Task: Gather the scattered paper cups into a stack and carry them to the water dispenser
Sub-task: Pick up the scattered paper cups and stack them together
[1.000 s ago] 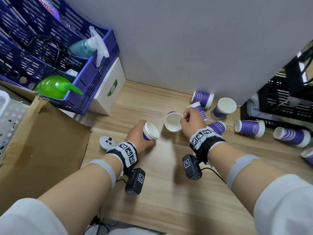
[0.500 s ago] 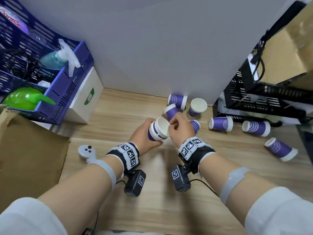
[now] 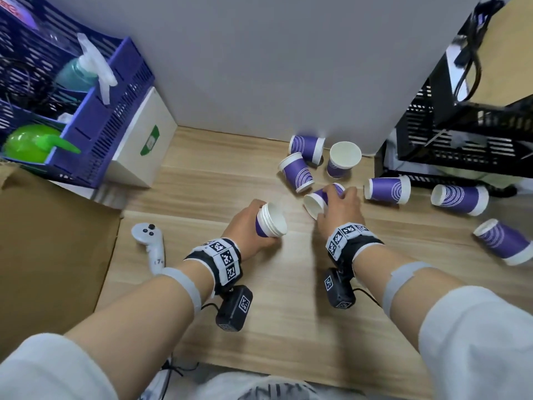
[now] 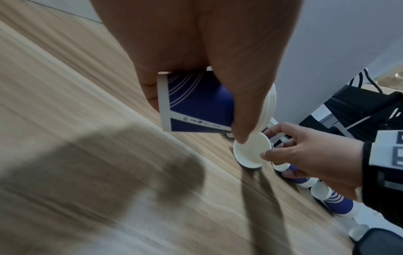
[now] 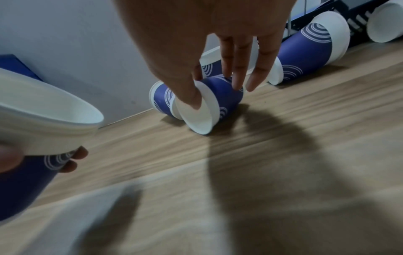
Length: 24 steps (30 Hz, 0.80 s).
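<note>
holding a short stack of nested cups [image 3: 271, 219] in my left hand [image 3: 245, 226], i have the fingers curled round its purple wall and the thumb along the side, mouths tipped toward my right; the left wrist view shows several white rims packed together at the mouth. my right hand [image 3: 340, 210] is down on a single cup lying on its side [image 3: 317, 202] on the wooden floor [image 3: 288, 313], thumb hooked inside its white rim and the other fingers laid over the purple wall, so it is pinched between them; i cannot tell whether it has left the floor. the stack and this cup are near each other but apart. more cups lie scattered along the far edge of the floor by the grey wall [image 3: 274, 67]: two on their sides [image 3: 298, 173] touching each other, one upright [image 3: 343, 158] just beside them, and three more on their sides [image 3: 389, 189] trailing toward the right edge, past the black rack [image 3: 461, 140]. at the left edge sit a cardboard box [image 3: 52, 241], a white controller [image 3: 148, 243] and a blue crate [image 3: 95, 134] with spray bottles.
</note>
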### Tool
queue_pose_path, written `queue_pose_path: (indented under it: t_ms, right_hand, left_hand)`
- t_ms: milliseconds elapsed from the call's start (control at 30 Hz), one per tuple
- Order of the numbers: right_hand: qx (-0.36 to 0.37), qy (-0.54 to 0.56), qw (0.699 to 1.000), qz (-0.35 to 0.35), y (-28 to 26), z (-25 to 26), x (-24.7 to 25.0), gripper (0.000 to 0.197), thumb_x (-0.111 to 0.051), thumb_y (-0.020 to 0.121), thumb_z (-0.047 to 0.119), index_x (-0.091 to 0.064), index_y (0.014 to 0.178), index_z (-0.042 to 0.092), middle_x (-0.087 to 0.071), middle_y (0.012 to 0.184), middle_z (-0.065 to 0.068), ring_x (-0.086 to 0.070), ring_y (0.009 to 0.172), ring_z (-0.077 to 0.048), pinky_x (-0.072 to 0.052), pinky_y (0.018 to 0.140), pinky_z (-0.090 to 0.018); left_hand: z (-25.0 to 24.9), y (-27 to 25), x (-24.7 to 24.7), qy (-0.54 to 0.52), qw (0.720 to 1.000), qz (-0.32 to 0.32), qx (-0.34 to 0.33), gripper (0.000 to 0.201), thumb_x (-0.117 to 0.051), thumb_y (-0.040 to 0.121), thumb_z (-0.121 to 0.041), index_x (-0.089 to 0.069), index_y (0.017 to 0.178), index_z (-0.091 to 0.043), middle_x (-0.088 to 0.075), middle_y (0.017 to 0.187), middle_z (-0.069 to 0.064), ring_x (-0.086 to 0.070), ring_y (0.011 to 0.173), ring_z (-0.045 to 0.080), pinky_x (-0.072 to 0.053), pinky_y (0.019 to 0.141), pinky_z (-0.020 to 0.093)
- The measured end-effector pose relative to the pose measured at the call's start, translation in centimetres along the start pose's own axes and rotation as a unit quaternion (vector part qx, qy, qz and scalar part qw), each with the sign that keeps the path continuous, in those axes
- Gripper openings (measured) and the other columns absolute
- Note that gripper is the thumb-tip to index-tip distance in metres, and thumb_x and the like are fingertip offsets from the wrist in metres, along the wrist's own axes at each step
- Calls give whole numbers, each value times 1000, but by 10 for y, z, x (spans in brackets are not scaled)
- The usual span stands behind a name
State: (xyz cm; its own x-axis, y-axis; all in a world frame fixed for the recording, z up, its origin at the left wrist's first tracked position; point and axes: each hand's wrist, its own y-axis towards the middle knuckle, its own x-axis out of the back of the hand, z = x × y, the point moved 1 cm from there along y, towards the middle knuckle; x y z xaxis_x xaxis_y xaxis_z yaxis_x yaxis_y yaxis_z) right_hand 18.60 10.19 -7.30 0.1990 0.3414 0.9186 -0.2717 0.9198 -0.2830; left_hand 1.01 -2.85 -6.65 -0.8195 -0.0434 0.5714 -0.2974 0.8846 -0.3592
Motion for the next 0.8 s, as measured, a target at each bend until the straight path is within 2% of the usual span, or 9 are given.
queue_pose_path:
  t_ms: [100,167,267,366,466,533,633,700,800]
  right_hand:
    - [49,9,999,-22,-1,-9,6,42,-60,79,6,-52,115,24,-41,123,-13,-48,111,-38,-53,77,-44]
    - [76,44,995,-46,-2,-16,14,39,-58,78,3,-58,112,23,-45,120,-13,-52,107,-37,-53,79,-43]
    - [70,142,984,-87,2,-20,32,38,-51,85,3,-65,117,18,-53,122,-15,-57,106,-36,-47,86,-37]
    - [108,233,963,-78,3,-17,50,38,-49,89,3,-67,120,17,-59,118,-15,-58,106,-31,-38,89,-25]
    - [147,273,950,-44,-1,-13,58,39,-51,92,7,-67,125,20,-60,105,-9,-56,94,-19,-32,81,-14]
    - [144,282,948,-33,-4,-12,59,40,-51,92,7,-66,127,21,-56,99,-4,-56,91,-19,-30,77,-11]
    - [135,255,957,-22,-5,-13,56,42,-49,92,10,-66,128,26,-59,105,-9,-60,103,-27,-33,80,-18]
    - [138,247,959,2,-5,-15,51,45,-48,93,11,-61,133,29,-57,114,-15,-58,110,-29,-38,88,-22]
    - [134,257,956,52,1,-19,48,49,-43,95,10,-54,138,33,-48,109,-14,-52,111,-29,-39,103,-32]
  left_hand:
    - [-5,0,-6,8,1000,10,17,72,-84,62,-30,-48,124,-20,-65,107,0,-63,97,24,-51,84,34]
    - [-12,0,-9,15,1000,13,22,75,-85,61,-32,-48,125,-20,-66,108,2,-63,97,25,-52,86,37]
    - [-24,3,-12,26,1000,9,15,75,-85,61,-28,-47,125,-19,-66,107,3,-63,96,27,-53,86,40]
    - [-37,8,-14,36,999,-5,1,71,-82,61,-26,-48,123,-20,-67,103,2,-65,94,27,-54,84,40]
    - [-52,13,-19,22,999,-15,-22,69,-82,60,-25,-48,121,-22,-68,101,-1,-66,91,23,-54,81,38]
    - [-63,17,-23,1,999,-20,-40,71,-84,62,-21,-48,123,-20,-67,103,-3,-66,92,20,-53,80,34]
    - [-80,20,-33,-35,997,-19,-71,71,-86,64,-17,-48,124,-20,-65,106,-2,-64,94,16,-49,80,26]
    - [-87,22,-39,-48,995,-22,-84,69,-86,65,-14,-49,123,-20,-64,106,-2,-62,93,14,-47,78,21]
    - [-89,25,-39,-46,995,-38,-84,66,-86,65,-15,-50,121,-20,-65,104,-3,-61,90,13,-45,73,15]
